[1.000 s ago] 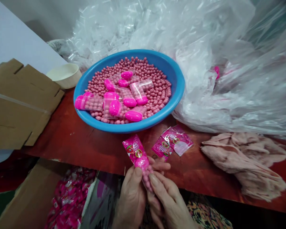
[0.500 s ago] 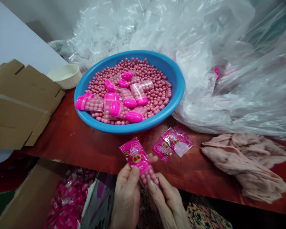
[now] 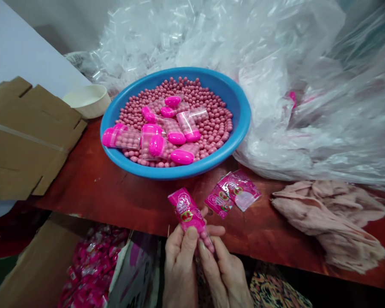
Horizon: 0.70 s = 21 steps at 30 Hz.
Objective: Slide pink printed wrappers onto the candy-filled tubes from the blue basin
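Note:
In front of the table edge, both hands hold a small clear candy container (image 3: 207,244) of pink balls. A shiny pink printed sleeve (image 3: 186,214) covers its upper part. My left hand (image 3: 181,261) is closed, its thumb pressing on the sleeve's lower part. My right hand (image 3: 224,271) grips the bare lower end between thumb and fingers. Beyond them stands a blue basin (image 3: 242,115) of loose pink candy balls (image 3: 213,107). Several filled containers with bright pink caps (image 3: 182,157) lie on the balls. Flat pink sleeves (image 3: 235,188) rest on the table to the right.
A crumpled pinkish cloth (image 3: 330,218) lies at right on the red table (image 3: 93,188). Big clear plastic bags (image 3: 291,137) fill the back. At left are a white bowl (image 3: 88,102) and folded cardboard (image 3: 28,141). An open box (image 3: 35,265) below holds pink-wrapped packs (image 3: 90,265).
Both hands and the container have shifted slightly right. The sleeve now covers more of the container, with fewer balls showing below it. The view has barely moved.

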Available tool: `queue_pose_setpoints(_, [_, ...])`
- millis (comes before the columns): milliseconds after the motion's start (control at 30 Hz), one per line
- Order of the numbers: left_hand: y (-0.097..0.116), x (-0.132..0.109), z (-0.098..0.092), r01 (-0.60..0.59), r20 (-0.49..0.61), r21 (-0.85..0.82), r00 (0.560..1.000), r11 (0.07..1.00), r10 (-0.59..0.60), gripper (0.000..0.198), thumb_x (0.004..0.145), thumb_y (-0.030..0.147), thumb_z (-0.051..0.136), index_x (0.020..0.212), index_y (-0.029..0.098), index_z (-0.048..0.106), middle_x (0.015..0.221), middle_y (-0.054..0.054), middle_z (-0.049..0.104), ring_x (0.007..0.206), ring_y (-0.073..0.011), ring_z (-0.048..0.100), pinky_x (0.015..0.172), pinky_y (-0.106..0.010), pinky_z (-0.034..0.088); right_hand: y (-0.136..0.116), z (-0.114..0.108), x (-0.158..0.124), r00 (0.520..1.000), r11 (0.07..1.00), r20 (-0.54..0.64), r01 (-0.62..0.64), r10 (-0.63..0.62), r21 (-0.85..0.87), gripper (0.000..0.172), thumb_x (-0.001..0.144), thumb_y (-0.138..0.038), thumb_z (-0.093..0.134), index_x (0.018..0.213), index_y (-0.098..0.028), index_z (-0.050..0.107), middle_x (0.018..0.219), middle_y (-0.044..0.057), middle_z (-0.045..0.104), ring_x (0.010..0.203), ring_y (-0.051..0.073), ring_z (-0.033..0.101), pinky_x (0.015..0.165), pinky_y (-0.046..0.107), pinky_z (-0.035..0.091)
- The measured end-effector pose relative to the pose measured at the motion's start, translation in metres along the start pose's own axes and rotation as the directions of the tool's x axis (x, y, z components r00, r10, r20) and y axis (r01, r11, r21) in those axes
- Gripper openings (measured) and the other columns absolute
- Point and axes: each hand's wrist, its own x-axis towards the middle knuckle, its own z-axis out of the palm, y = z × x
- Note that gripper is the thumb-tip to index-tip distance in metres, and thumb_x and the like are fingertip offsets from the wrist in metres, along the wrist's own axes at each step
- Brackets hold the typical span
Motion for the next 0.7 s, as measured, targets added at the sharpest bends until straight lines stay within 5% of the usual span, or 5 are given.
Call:
queue_pose_setpoints(133, [0.003, 0.003, -0.006, 0.017, 0.086, -0.018, 0.996, 1.000, -0.015, 0.032, 0.078, 0.038, 0.062, 0.097, 0.014, 0.069, 0.095, -0.013, 0.074, 0.083, -0.0210, 0.067, 0.077, -0.030, 0.050, -0.003, -0.003, 0.003, 0.998, 0.996, 0.005, -0.067, 0.066, 0.063, 0.040, 0.086, -0.053, 0.047, 0.103, -0.024, 0.069, 0.095, 0.007, 0.073, 0.074, 0.018, 0.069, 0.069, 0.023, 0.053])
queue_pose_setpoints(233, [0.003, 0.008, -0.010, 0.006, 0.148, -0.040, 0.989, 0.999, 0.000, 0.035, 0.077, 0.042, 0.062, 0.095, 0.013, 0.070, 0.098, -0.015, 0.073, 0.088, -0.0240, 0.067, 0.079, -0.032, 0.050, -0.005, -0.005, 0.012, 0.983, 0.971, 0.132, -0.155, 0.132, 0.185, 0.040, 0.087, -0.050, 0.048, 0.103, -0.020, 0.068, 0.095, 0.007, 0.073, 0.078, 0.019, 0.069, 0.070, 0.022, 0.053])
queue_pose_setpoints(333, [0.000, 0.008, -0.009, -0.012, 0.112, -0.035, 0.994, 0.999, 0.016, 0.037, 0.080, 0.044, 0.057, 0.096, 0.013, 0.070, 0.096, -0.016, 0.073, 0.098, -0.0281, 0.063, 0.087, -0.038, 0.046, -0.009, -0.003, 0.016, 0.968, 0.957, 0.209, -0.185, 0.138, 0.222, 0.042, 0.090, -0.045, 0.045, 0.111, -0.015, 0.065, 0.085, 0.008, 0.073, 0.072, 0.017, 0.069, 0.063, 0.020, 0.053])
queue_pose_setpoints(567, [-0.008, -0.003, -0.002, -0.017, -0.062, 0.167, 0.998, 0.986, 0.028, 0.038, 0.081, 0.043, 0.054, 0.104, 0.015, 0.067, 0.100, -0.012, 0.073, 0.106, -0.0283, 0.059, 0.095, -0.037, 0.042, -0.007, 0.003, 0.007, 0.991, 0.983, 0.063, -0.125, 0.117, 0.137, 0.052, 0.090, -0.051, 0.040, 0.116, -0.011, 0.061, 0.080, 0.010, 0.073, 0.069, 0.018, 0.070, 0.062, 0.019, 0.051])
queue_pose_setpoints(700, [-0.002, 0.000, -0.001, -0.020, 0.013, 0.117, 1.000, 0.993, 0.019, 0.035, 0.083, 0.039, 0.052, 0.098, 0.013, 0.070, 0.102, -0.013, 0.072, 0.108, -0.0265, 0.058, 0.097, -0.036, 0.039, -0.006, -0.001, 0.018, 0.986, 0.989, 0.153, -0.079, 0.059, 0.128, 0.044, 0.092, -0.046, 0.039, 0.109, -0.013, 0.063, 0.073, 0.007, 0.071, 0.061, 0.016, 0.067, 0.060, 0.019, 0.050])
